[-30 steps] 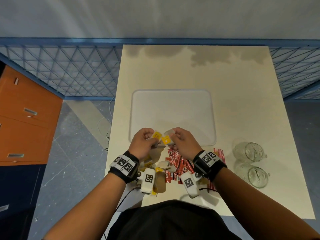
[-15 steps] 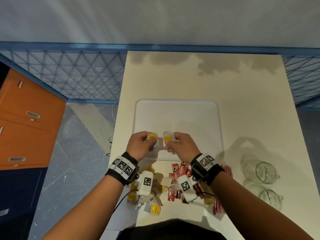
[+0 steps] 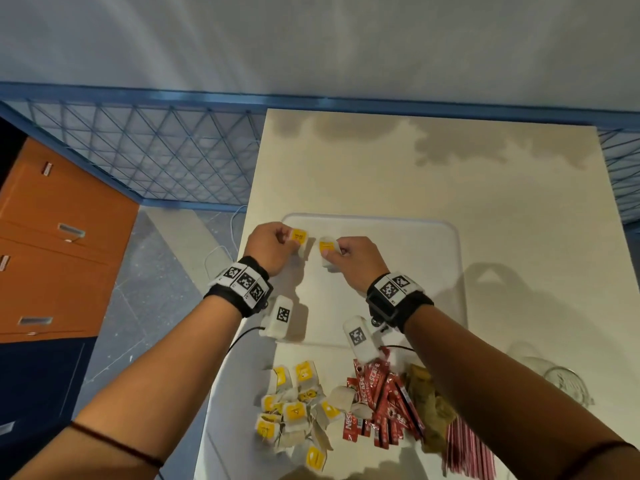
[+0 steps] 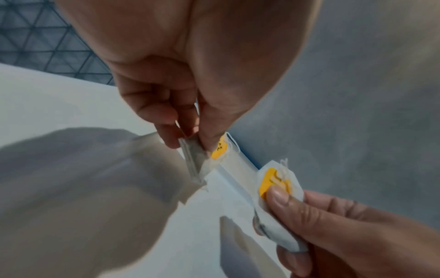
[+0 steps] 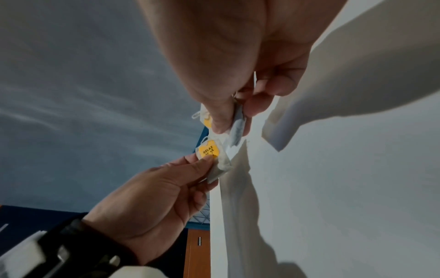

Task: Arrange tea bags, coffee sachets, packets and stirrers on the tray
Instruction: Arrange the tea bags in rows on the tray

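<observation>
Yellow-tagged tea bags were pinched one per hand, left hand [image 3: 268,249] on one tea bag [image 3: 299,240], right hand [image 3: 354,259] on another [image 3: 326,250], over the white tray's [image 3: 433,271] far left corner. I'd lay them flat, side by side, tags up. Couldn't tell if either touched the tray; strings were hidden.

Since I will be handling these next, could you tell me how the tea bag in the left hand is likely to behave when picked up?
Probably floppy: the tea bag hangs limp below the left hand. Likely very light, since a fingertip pinch carries it. Its thin paper looks tearable.
</observation>
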`<state>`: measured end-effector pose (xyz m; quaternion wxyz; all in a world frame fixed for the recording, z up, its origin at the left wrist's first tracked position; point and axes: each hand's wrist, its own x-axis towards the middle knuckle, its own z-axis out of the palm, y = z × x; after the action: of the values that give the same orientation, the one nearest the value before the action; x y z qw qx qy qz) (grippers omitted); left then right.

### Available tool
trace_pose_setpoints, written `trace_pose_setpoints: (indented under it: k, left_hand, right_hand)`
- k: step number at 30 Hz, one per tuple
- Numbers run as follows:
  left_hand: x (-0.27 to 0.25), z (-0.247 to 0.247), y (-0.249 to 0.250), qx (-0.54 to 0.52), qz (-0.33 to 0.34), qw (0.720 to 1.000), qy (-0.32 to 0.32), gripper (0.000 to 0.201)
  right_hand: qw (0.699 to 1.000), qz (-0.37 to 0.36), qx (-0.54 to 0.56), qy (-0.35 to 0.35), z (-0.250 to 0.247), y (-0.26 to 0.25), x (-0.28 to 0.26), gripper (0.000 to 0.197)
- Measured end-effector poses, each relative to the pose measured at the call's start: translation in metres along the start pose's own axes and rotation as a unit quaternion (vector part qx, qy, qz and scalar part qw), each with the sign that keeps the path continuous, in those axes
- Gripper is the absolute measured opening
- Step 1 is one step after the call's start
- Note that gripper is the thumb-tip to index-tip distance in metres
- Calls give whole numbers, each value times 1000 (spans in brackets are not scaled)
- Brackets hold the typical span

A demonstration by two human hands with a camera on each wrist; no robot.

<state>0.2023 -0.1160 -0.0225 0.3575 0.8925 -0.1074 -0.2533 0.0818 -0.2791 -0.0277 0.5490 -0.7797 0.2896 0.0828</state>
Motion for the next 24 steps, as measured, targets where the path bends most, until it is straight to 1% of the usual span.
trace_pose_setpoints:
  k: [4, 7, 10, 11, 12, 15, 17, 21, 24]
  left_hand:
    - [31, -5, 2, 12, -20, 999, 31, 6]
    - [46, -4, 1, 16, -16, 999, 32, 6]
    - [54, -3, -1, 20, -11, 999, 40, 4]
    - [55, -2, -3, 18, -11, 999, 42, 3]
    - [56, -2, -4, 14, -11, 999, 44, 3]
    - [59, -1, -7, 11, -7, 998, 59, 3]
    - [61, -1, -10, 9, 0, 998, 69, 3]
    - [65, 2, -10, 5, 8, 997, 71, 8]
    - [67, 4, -10, -9, -1, 997, 76, 12]
  right_hand:
    - [999, -21, -23, 23, 4, -11, 33, 45]
    - [998, -31, -56, 19, 6, -21, 49, 43]
    - [996, -35, -74, 17, 10, -29, 62, 48]
    - [996, -32, -80, 15, 11, -30, 66, 46]
    - [996, -26, -86, 15, 13, -30, 69, 39]
    - [995, -29, -89, 25, 18, -30, 75, 4]
    - [994, -31, -95, 35, 22, -30, 78, 14]
    - [993, -26, -98, 56, 29, -32, 84, 14]
    - [991, -28, -120, 61, 31, -33, 86, 23]
